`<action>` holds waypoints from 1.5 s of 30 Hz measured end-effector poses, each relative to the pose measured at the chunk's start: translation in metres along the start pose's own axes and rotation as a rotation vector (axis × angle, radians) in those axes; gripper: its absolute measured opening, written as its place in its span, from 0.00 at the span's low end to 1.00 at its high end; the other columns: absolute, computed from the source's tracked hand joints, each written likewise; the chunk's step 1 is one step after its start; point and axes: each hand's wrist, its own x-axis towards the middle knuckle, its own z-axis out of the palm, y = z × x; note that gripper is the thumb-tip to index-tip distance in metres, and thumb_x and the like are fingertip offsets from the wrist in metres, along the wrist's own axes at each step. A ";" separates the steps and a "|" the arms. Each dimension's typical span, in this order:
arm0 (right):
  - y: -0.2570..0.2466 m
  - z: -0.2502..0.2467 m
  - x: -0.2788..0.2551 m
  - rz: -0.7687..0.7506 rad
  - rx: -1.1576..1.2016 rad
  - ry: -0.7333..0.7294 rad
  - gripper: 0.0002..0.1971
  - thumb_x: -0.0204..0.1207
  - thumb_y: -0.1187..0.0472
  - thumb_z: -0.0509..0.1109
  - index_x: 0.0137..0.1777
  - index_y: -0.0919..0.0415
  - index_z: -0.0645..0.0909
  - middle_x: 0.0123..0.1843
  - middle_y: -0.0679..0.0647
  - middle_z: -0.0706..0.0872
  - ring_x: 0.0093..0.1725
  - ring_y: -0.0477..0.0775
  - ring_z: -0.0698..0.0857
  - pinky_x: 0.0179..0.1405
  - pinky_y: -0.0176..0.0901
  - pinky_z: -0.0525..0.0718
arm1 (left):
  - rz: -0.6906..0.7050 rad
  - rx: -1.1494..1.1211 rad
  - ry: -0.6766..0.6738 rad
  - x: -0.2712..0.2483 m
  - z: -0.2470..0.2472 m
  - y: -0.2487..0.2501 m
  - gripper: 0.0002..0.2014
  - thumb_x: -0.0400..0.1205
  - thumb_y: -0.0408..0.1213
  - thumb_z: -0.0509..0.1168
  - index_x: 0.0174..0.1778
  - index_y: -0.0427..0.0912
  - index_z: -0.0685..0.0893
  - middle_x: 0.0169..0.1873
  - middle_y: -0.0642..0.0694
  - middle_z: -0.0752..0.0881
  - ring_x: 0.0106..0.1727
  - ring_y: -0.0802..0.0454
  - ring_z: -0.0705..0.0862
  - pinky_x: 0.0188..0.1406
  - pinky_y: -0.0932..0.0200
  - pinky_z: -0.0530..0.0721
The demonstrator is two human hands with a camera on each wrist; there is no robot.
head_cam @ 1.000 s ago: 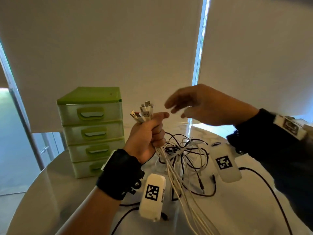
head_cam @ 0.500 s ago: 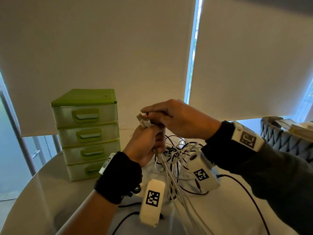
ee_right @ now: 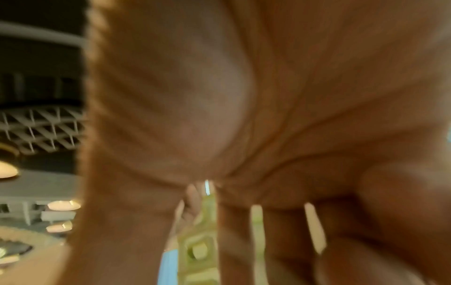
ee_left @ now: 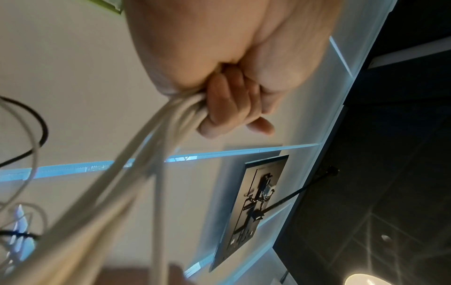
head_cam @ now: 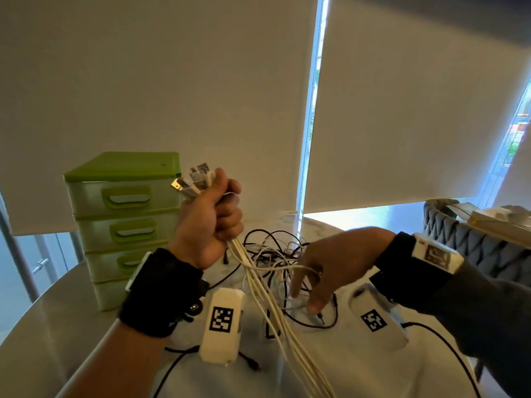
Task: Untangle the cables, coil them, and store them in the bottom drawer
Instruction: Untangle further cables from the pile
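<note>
Left hand (head_cam: 207, 222), mid-frame, is fisted round a bunch of white USB cables (head_cam: 267, 300), plugs poking out top. The right hand (head_cam: 330, 265), fingers loosely spread, hovers over the black-and-white tangle (head_cam: 275, 254) right of centre. Yanking now could probably tighten knots; the green drawer unit (head_cam: 123, 222) sits shut at left.

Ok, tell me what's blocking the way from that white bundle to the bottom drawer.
The bottom drawer is shut, its front partly hidden behind the left hand's wrist. The white cables also trail through the tangle on the table.
</note>
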 end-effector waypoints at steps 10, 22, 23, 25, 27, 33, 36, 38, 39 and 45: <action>0.065 0.002 0.023 0.092 0.099 0.726 0.08 0.79 0.55 0.70 0.39 0.53 0.84 0.33 0.40 0.81 0.31 0.34 0.80 0.35 0.31 0.74 | -0.054 0.039 -0.159 -0.020 0.005 0.046 0.20 0.82 0.50 0.52 0.35 0.46 0.85 0.19 0.54 0.51 0.17 0.59 0.48 0.13 0.69 0.49; -0.002 -0.006 0.028 -0.202 0.354 1.065 0.04 0.72 0.57 0.78 0.44 0.55 0.92 0.32 0.47 0.89 0.32 0.45 0.85 0.34 0.35 0.85 | -0.199 0.560 0.012 0.001 -0.007 -0.048 0.13 0.76 0.26 0.72 0.56 0.42 0.86 0.20 0.49 0.66 0.16 0.58 0.59 0.15 0.69 0.58; -0.002 -0.005 0.028 -0.229 0.400 1.077 0.04 0.71 0.57 0.78 0.44 0.55 0.92 0.33 0.47 0.90 0.33 0.45 0.87 0.36 0.35 0.86 | -0.182 0.597 -0.005 -0.001 -0.005 -0.048 0.11 0.77 0.27 0.71 0.54 0.38 0.86 0.20 0.49 0.68 0.16 0.59 0.62 0.13 0.69 0.60; -0.001 -0.005 0.029 -0.265 0.438 1.083 0.05 0.71 0.56 0.79 0.44 0.56 0.91 0.35 0.45 0.90 0.37 0.43 0.88 0.38 0.31 0.85 | -0.107 0.684 -0.004 -0.003 0.001 -0.049 0.03 0.80 0.26 0.68 0.43 0.37 0.84 0.17 0.56 0.74 0.14 0.63 0.68 0.12 0.72 0.64; 0.000 -0.005 0.030 -0.250 0.393 1.058 0.11 0.70 0.51 0.79 0.51 0.51 0.88 0.44 0.41 0.89 0.43 0.39 0.86 0.42 0.29 0.84 | -0.046 0.729 0.033 -0.001 0.004 -0.053 0.09 0.81 0.24 0.65 0.38 0.40 0.82 0.17 0.58 0.76 0.16 0.63 0.72 0.15 0.76 0.66; 0.011 0.005 0.035 -0.033 0.294 0.673 0.30 0.73 0.43 0.73 0.74 0.43 0.69 0.51 0.42 0.86 0.46 0.40 0.85 0.48 0.34 0.80 | -0.055 0.558 0.185 0.007 -0.006 -0.052 0.07 0.81 0.38 0.67 0.44 0.42 0.90 0.22 0.49 0.74 0.16 0.59 0.61 0.17 0.66 0.57; 0.015 0.000 0.033 -0.094 0.417 0.669 0.18 0.79 0.51 0.70 0.69 0.45 0.75 0.38 0.45 0.87 0.31 0.36 0.85 0.34 0.30 0.82 | -0.057 0.444 0.167 0.011 -0.009 -0.047 0.08 0.80 0.38 0.66 0.39 0.45 0.90 0.28 0.44 0.67 0.16 0.60 0.58 0.14 0.68 0.54; 0.016 -0.007 0.030 -0.124 0.412 0.756 0.10 0.81 0.54 0.69 0.60 0.51 0.82 0.35 0.46 0.86 0.28 0.38 0.84 0.31 0.30 0.81 | -0.037 0.331 0.162 0.013 -0.011 -0.042 0.07 0.76 0.41 0.67 0.38 0.44 0.89 0.32 0.43 0.67 0.15 0.61 0.57 0.13 0.69 0.54; 0.017 -0.011 0.029 -0.137 0.396 0.801 0.07 0.81 0.54 0.69 0.54 0.54 0.84 0.34 0.48 0.87 0.29 0.42 0.85 0.31 0.32 0.82 | -0.025 0.279 0.159 0.013 -0.012 -0.040 0.08 0.75 0.41 0.66 0.39 0.43 0.89 0.33 0.42 0.70 0.15 0.62 0.57 0.12 0.70 0.55; 0.038 -0.018 0.030 -0.079 0.675 0.963 0.09 0.80 0.53 0.70 0.43 0.56 0.88 0.34 0.53 0.91 0.34 0.45 0.88 0.37 0.33 0.82 | 0.051 0.115 0.180 0.014 -0.014 -0.021 0.06 0.80 0.40 0.61 0.41 0.43 0.81 0.37 0.50 0.87 0.13 0.64 0.58 0.11 0.71 0.56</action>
